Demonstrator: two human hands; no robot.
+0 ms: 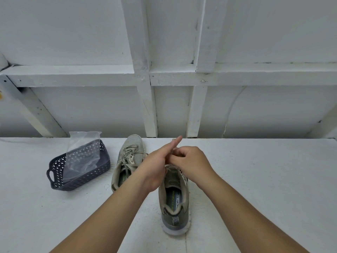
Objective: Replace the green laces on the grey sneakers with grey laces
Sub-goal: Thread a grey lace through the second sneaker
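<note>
— Where were the sneakers?
— The right sneaker stood at lower centre of the frame on the white table; the left sneaker was just beside it, up-left, already wearing grey laces.
— And the hands?
— Both met over the right sneaker's front. The right hand was curled, pinching a lace there; the left hand had fingers extended. A dark basket sat at centre left.

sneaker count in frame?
2. One sneaker lies on the table right of the dark basket, laced. The other sneaker lies nearer the camera, its front hidden under the left hand and right hand.
</note>
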